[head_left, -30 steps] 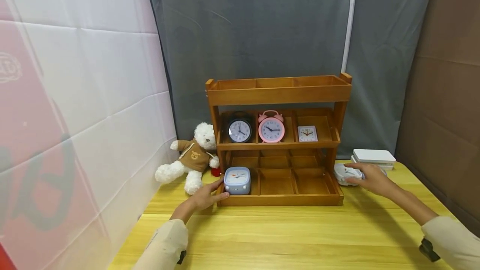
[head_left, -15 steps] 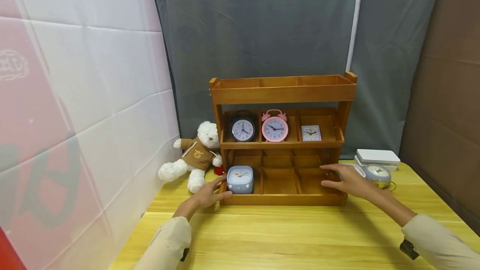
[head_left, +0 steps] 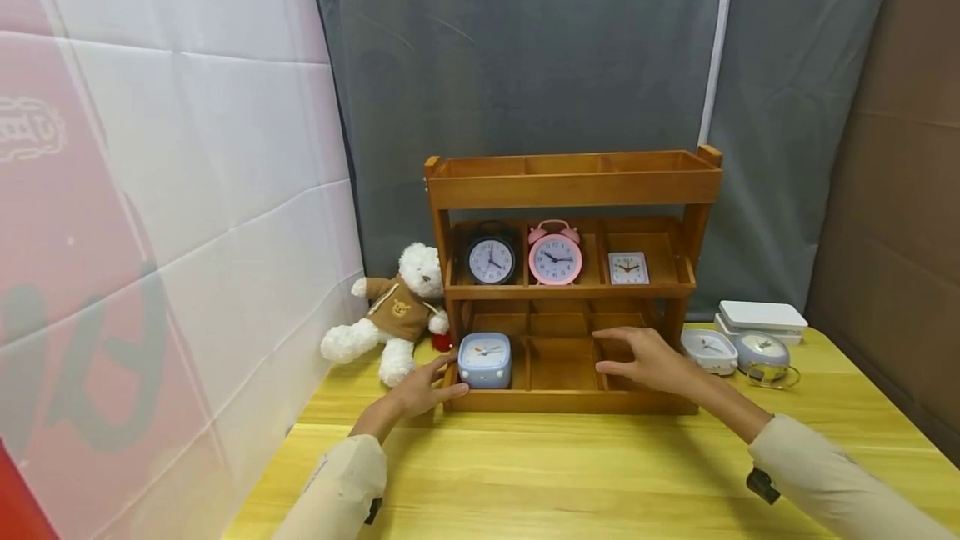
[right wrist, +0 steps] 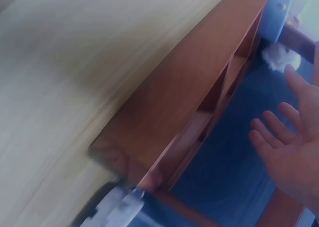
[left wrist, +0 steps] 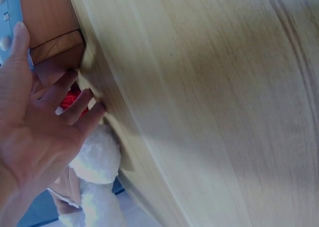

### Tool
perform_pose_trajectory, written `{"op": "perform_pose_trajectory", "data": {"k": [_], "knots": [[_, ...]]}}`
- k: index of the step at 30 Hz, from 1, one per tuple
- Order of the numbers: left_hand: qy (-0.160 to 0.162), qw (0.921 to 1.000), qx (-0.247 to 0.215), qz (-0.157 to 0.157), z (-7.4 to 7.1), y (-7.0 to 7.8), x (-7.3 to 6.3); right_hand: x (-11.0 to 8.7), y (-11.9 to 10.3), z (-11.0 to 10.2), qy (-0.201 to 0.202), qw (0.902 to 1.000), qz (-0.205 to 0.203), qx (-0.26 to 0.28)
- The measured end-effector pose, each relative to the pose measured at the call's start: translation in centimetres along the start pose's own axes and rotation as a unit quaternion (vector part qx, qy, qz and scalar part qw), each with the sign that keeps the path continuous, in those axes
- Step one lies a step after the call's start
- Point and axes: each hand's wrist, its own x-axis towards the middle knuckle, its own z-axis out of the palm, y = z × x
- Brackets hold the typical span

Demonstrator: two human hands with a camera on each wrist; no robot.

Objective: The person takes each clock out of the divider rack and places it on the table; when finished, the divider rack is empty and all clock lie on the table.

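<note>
At the lower left corner of the wooden shelf [head_left: 577, 190], my left hand [head_left: 417, 388] has its thumb near the front board and its fingers [left wrist: 75, 107] spread along the side. Beside that hand, a blue alarm clock [head_left: 485, 361] sits in the bottom-left compartment. My right hand [head_left: 651, 362] is bare of any object, its fingers extended in front of the bottom-right compartment. On the middle tier stand a black clock [head_left: 491, 261], a pink twin-bell clock [head_left: 556, 260] and a small white square clock [head_left: 628, 268].
Right of the shelf lie a white clock [head_left: 710, 351], a round grey-blue clock [head_left: 762, 350] and white boxes [head_left: 762, 317]. A white teddy bear [head_left: 401, 311] in a brown hoodie leans at the shelf's left, near a red object [head_left: 442, 342]. Grey curtain [head_left: 525, 48] hangs behind.
My right hand has left the white clock beside the shelf and moved left, across the bottom-right compartment. My left hand stays at the shelf corner. The view has shifted slightly.
</note>
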Motion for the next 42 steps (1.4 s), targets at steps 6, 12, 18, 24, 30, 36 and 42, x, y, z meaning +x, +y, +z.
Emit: {"op": "perform_pose_trajectory", "data": {"k": [6, 12, 18, 24, 30, 36, 42], "knots": [[0.001, 1.0000, 0.004, 0.000, 0.1, -0.2, 0.0, 1.7, -1.2, 1.5, -0.011, 0.9998, -0.002, 0.016], [0.006, 0.9999, 0.010, 0.000, 0.1, -0.2, 0.1, 3.8, -2.7, 2.8, -0.022, 0.9993, 0.003, 0.031], [0.003, 1.0000, 0.006, -0.003, 0.1, -0.2, 0.2, 6.0, -3.7, 4.7, -0.032, 0.9989, -0.017, 0.031], [0.002, 1.0000, 0.000, -0.005, 0.1, -0.4, 0.3, 7.8, -4.9, 6.6, -0.038, 0.9982, -0.029, 0.036], [0.000, 0.9999, 0.002, -0.011, -0.1, -0.3, 0.3, 9.4, -6.1, 8.2, -0.040, 0.9972, -0.039, 0.050], [-0.006, 0.9999, 0.007, -0.013, -0.2, -0.1, 0.3, 10.7, -6.7, 9.6, -0.051, 0.9967, -0.039, 0.051], [-0.005, 0.9999, 0.009, -0.013, -0.1, -0.1, 0.3, 11.4, -7.0, 10.6, -0.059, 0.9960, -0.033, 0.058]]}}
